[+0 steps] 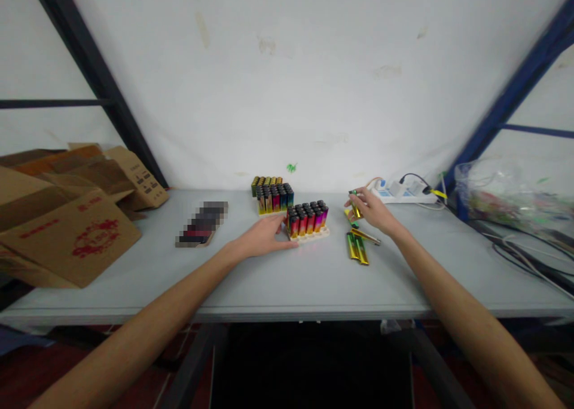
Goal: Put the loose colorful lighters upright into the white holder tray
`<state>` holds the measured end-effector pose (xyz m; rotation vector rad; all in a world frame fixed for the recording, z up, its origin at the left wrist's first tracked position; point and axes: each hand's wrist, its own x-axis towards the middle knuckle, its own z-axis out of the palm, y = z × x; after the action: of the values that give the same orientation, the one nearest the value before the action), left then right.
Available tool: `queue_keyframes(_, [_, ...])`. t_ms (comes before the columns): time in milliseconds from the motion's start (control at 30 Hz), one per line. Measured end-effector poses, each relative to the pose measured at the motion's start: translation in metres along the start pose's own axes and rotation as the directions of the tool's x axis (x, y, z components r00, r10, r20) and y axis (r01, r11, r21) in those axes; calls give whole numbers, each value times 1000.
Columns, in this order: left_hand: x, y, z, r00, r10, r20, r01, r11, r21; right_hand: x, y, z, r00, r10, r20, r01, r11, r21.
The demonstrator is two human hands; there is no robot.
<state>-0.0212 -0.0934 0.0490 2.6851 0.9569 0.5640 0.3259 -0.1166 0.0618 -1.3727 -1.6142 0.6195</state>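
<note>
My left hand (266, 235) is around the left end of a white tray (309, 237), thumb along its front and fingers behind. Upright in this tray stand rows of lighters (305, 220) with black tops and red, orange and purple bodies. My right hand (370, 208) pinches a green and gold lighter (356, 204) just above the table. Under and in front of that hand lie several loose green-gold lighters (357, 249), some overlapping. Behind the tray, a second block of lighters (275, 198) stands upright, with yellow-green ones (266, 182) farther back.
Cardboard boxes (76, 217) crowd the left end of the grey table (278, 289). A pixelated phone-like object (202, 223) lies left of my left hand. A white power strip (403, 192) with plugs sits at the back right, near cables and a clear plastic bag (506, 194).
</note>
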Motion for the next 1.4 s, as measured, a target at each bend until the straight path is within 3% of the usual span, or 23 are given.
queue_keyframes(133, [0, 1, -1, 1000, -10, -1, 10, 1000, 8, -10, -27, 19, 997, -29, 69, -2, 913, 408])
queue_keyframes(267, [0, 0, 0, 1000, -2, -9, 2, 1000, -5, -18, -44, 35, 991, 11, 136, -80, 857, 509])
queue_keyframes(400, [0, 0, 0, 1000, -7, -8, 7, 1000, -5, -23, -44, 52, 997, 34, 65, -56, 923, 380])
queue_keyframes(567, [0, -1, 1, 1000, -9, -11, 8, 1000, -12, -26, -43, 64, 997, -44, -60, 45, 999, 29])
queue_keyframes(900, [0, -1, 2, 1000, -4, -24, 4, 1000, -11, -30, -49, 65, 994, -101, 42, 107, 981, -165])
queue_keyframes(1167, [0, -2, 2, 1000, 4, -28, -5, 1000, -29, -31, -54, 57, 974, -223, 23, 222, 945, -239])
queue_keyframes(1300, [0, -2, 1, 1000, 9, -23, -10, 1000, -19, -26, -53, 47, 934, -356, 36, 338, 846, -413])
queue_keyframes(1400, [0, -1, 1, 1000, 7, -13, -8, 1000, -17, -24, -50, 40, 937, -340, 77, 326, 774, -544])
